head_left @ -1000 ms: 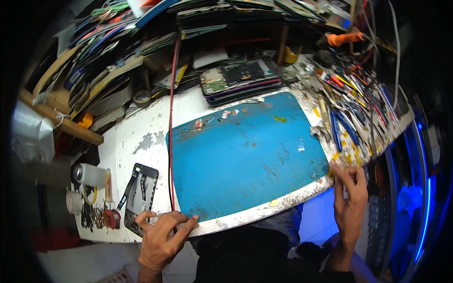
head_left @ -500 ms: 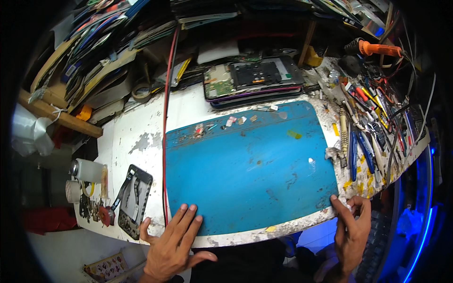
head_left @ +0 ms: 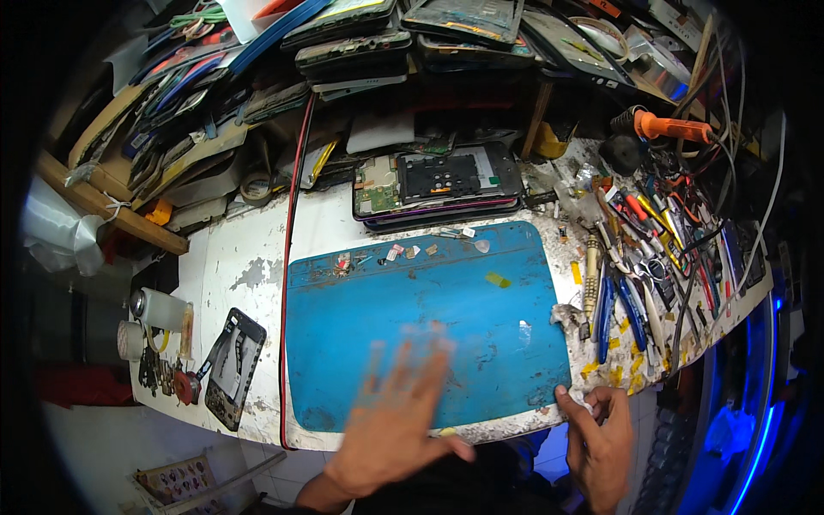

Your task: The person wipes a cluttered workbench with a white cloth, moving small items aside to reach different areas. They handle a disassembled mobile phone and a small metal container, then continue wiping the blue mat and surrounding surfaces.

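My left hand [head_left: 399, 412] is smeared by motion over the near part of the blue work mat [head_left: 412, 309], its fingers stretched out and holding nothing. Whether its palm touches the mat I cannot tell. At the mat's near right corner is my right hand [head_left: 601, 442], one fingertip at the corner and the other fingers curled in. A small white crumpled bit [head_left: 584, 402] shows among those fingers; its kind is unclear. Along the mat's far edge lie several small parts [head_left: 395, 252]. A dark phone frame [head_left: 235, 369] rests on the white table left of the mat.
Stacked opened tablets [head_left: 438, 184] lie beyond the mat. Pliers, tweezers and screwdrivers [head_left: 644, 257] crowd the right side, below an orange-handled tool [head_left: 674, 127]. A red-and-black cable [head_left: 287, 283] runs down the mat's left edge. A bottle [head_left: 159, 309] stands far left.
My left hand has moved right, from the mat's near left corner onto the mat. My right hand stays at the near right corner. The whole view has shifted, showing more of the shelf.
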Action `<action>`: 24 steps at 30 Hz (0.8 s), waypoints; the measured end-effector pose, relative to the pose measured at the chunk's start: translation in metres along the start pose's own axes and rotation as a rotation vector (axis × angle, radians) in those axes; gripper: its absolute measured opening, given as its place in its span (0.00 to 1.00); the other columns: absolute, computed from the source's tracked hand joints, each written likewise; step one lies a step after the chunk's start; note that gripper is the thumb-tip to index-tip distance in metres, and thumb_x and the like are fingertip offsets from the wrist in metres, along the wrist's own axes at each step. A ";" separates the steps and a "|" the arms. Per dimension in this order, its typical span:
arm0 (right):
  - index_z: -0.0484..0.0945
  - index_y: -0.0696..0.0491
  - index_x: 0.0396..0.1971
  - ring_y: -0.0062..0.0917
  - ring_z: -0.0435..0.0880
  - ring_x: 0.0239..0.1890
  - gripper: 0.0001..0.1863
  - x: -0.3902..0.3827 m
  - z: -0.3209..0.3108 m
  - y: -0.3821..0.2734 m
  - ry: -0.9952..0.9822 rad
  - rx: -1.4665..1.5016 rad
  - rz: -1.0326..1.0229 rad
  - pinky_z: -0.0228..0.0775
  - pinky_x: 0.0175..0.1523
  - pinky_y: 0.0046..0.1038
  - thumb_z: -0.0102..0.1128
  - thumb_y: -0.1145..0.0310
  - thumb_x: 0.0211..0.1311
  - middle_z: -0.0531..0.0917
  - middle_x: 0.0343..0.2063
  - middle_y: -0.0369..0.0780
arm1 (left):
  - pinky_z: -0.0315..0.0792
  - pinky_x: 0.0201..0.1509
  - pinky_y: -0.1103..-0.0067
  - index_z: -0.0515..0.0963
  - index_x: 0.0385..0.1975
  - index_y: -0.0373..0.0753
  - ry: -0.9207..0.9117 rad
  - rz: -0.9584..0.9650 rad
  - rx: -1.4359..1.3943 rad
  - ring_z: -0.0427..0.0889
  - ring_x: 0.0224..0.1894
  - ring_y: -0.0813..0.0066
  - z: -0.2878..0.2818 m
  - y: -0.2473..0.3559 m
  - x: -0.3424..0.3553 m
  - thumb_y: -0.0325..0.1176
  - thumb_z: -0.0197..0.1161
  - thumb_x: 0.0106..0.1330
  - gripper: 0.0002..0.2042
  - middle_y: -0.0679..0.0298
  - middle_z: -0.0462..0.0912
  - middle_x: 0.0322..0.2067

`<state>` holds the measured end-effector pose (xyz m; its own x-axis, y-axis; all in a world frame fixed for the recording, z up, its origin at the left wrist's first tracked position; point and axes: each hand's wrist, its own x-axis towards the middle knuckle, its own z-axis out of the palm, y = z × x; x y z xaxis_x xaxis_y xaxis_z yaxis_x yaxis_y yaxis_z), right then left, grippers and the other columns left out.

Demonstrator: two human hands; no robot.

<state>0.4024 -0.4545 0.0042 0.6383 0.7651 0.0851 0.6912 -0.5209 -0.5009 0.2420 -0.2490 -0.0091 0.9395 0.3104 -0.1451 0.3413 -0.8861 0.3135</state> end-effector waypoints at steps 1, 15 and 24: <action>0.85 0.45 0.53 0.32 0.71 0.35 0.28 0.001 -0.002 0.001 -0.015 0.006 -0.014 0.67 0.39 0.31 0.66 0.84 0.51 0.70 0.35 0.42 | 0.39 0.79 0.53 0.50 0.75 0.31 0.091 -0.101 0.066 0.45 0.78 0.45 -0.003 -0.009 -0.006 0.74 0.46 0.62 0.54 0.46 0.48 0.76; 0.84 0.53 0.47 0.31 0.78 0.32 0.17 0.039 -0.005 -0.001 -0.008 0.119 -0.387 0.72 0.36 0.31 0.69 0.79 0.56 0.79 0.34 0.40 | 0.43 0.77 0.47 0.53 0.72 0.27 0.143 -0.185 0.039 0.50 0.76 0.38 0.007 -0.006 -0.028 0.68 0.51 0.63 0.50 0.36 0.54 0.72; 0.85 0.57 0.37 0.36 0.79 0.38 0.08 0.053 -0.004 0.000 0.280 -0.182 -0.200 0.73 0.41 0.35 0.69 0.76 0.57 0.80 0.35 0.42 | 0.42 0.78 0.51 0.53 0.71 0.21 0.292 -0.322 0.016 0.49 0.75 0.35 0.000 -0.031 -0.047 0.64 0.48 0.69 0.47 0.32 0.52 0.71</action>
<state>0.4378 -0.4156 0.0122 0.5355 0.7386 0.4095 0.8439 -0.4501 -0.2918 0.1870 -0.2360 -0.0121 0.7552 0.6544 0.0391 0.6203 -0.7326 0.2803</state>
